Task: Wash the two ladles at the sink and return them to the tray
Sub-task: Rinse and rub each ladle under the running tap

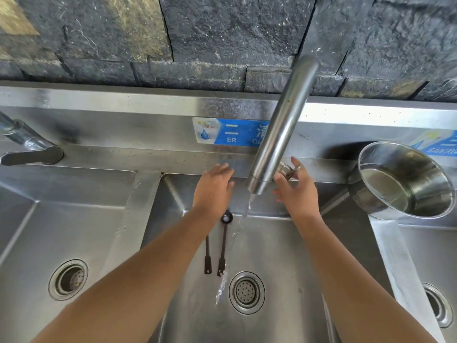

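Two dark ladles lie side by side in the middle sink basin [284, 256], handles toward me. One ladle [223, 243] shows its small bowl by the back wall; the other ladle [207, 256] has its bowl end hidden under my left forearm. My left hand [214, 188] rests flat on the basin's back rim, fingers spread, holding nothing. My right hand [298, 189] is at the faucet's valve knob [285, 170], fingers around it. Water runs from the steel faucet spout [279, 134] in a thin stream and lands near the ladle handles. No tray is in view.
A steel pot [403, 179] with water stands tilted on the ledge at the right. A round drain strainer [246, 292] sits in the middle basin. Left basin [37, 243] and right basin [432, 268] flank it. A second faucet [29, 147] is at far left. A stone wall rises behind.
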`<state>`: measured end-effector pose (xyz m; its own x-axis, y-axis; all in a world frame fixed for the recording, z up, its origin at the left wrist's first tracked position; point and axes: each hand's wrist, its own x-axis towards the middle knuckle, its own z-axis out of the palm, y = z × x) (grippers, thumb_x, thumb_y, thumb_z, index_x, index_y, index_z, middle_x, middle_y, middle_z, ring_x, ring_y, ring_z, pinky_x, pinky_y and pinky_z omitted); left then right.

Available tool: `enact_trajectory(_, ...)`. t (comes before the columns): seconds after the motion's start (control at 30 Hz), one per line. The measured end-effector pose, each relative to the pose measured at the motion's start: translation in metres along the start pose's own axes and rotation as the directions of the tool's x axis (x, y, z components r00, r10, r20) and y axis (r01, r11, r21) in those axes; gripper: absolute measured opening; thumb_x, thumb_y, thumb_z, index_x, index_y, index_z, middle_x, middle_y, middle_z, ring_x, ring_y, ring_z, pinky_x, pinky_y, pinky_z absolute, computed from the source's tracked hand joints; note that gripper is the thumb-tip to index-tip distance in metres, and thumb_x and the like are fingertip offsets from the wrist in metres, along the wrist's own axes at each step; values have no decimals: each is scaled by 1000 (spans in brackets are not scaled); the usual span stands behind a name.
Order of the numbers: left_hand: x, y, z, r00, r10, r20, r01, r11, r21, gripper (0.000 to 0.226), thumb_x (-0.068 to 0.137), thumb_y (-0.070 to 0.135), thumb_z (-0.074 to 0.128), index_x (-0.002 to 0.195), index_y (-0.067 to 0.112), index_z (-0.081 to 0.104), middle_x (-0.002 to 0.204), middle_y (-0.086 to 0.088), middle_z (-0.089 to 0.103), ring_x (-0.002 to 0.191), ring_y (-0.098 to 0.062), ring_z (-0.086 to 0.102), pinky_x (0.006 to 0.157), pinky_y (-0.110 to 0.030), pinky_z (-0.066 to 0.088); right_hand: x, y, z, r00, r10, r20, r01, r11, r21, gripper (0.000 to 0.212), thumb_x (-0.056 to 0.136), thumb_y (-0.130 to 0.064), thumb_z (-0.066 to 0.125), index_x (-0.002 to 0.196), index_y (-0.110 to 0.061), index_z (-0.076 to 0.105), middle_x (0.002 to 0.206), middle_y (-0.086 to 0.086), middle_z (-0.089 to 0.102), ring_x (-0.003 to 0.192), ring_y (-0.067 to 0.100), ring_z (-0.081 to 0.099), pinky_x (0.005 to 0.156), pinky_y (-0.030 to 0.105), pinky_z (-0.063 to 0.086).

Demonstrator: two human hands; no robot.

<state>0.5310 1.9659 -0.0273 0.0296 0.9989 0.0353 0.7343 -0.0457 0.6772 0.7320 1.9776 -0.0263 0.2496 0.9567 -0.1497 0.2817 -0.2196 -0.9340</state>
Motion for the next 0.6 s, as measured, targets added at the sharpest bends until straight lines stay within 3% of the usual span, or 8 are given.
enact_trajectory(0.07, -18, -8, 2, 997, -40, -65, 41, 999, 12, 36, 93, 6, 52, 128, 3, 58, 134, -18, 60, 126, -37, 55, 103, -51, 46, -14, 12, 3, 997, -61, -40, 59, 996, -61, 70, 85, -38, 65, 147, -39, 32, 125, -8, 60, 79, 20, 67, 81, 39, 58)
enact_trajectory(0.13, -37, -27, 16, 996, 2, -94, 3, 999, 55, 40, 95, 10, 54, 136, 11, 56, 146, -7, 52, 138, -24, 44, 112, -43, 40, -31, 28, 11, 988, -140, -67, 134, 987, -92, 72, 85, -36, 66, 146, -39, 29, 130, -9, 52, 67, 13, 58, 76, 37, 54)
enact_trajectory(0.2, -55, -45, 31, 991, -63, -116, 62, 998, -13, 45, 96, 14, 56, 142, 15, 51, 153, -2, 45, 145, -19, 35, 117, -41, 33, -49, 48, 24, 984, -143, -105, 136, 988, -77, 74, 86, -31, 68, 147, -40, 26, 135, -8, 46, 65, 7, 60, 73, 35, 54)
enact_trajectory(0.3, -83, -69, 55, 974, -211, -83, 207, 977, -54, 47, 96, 20, 57, 142, 17, 50, 150, 1, 49, 142, -16, 38, 119, -33, 28, -66, 80, 47, 996, 5, -89, -8, 999, -33, 68, 88, -32, 68, 144, -34, 31, 132, -1, 51, 71, 9, 65, 73, 42, 58)
enact_trajectory(0.37, -96, -82, 71, 952, -301, -59, 295, 951, -96, 46, 94, 19, 59, 140, 15, 53, 144, -1, 56, 136, -17, 46, 115, -27, 29, -70, 98, 66, 992, 117, -44, -116, 993, 22, 59, 90, -26, 68, 140, -27, 37, 125, 2, 56, 76, 26, 69, 71, 49, 60)
enact_trajectory(0.43, -105, -92, 85, 925, -379, -30, 371, 917, -145, 45, 93, 19, 61, 138, 11, 55, 140, -5, 59, 132, -20, 50, 113, -29, 32, -69, 116, 86, 984, 178, -12, -178, 984, 27, 49, 92, -18, 66, 136, -22, 44, 117, 1, 60, 74, 27, 71, 63, 44, 61)
enact_trajectory(0.53, -108, -105, 104, 891, -453, 40, 450, 867, -215, 45, 94, 21, 60, 137, 11, 56, 138, -6, 60, 129, -20, 54, 112, -35, 38, -65, 139, 114, 965, 249, 80, -248, 968, -23, 36, 93, -23, 65, 126, -16, 52, 104, 3, 65, 68, 14, 70, 55, 26, 57)
enact_trajectory(0.6, -106, -115, 113, 849, -522, 77, 523, 811, -261, 45, 93, 23, 62, 136, 12, 58, 134, -7, 64, 120, -19, 61, 104, -29, 45, -59, 153, 129, 945, 301, 125, -294, 953, -74, 33, 94, -22, 63, 123, -10, 54, 101, 6, 65, 69, 18, 69, 61, 34, 59)
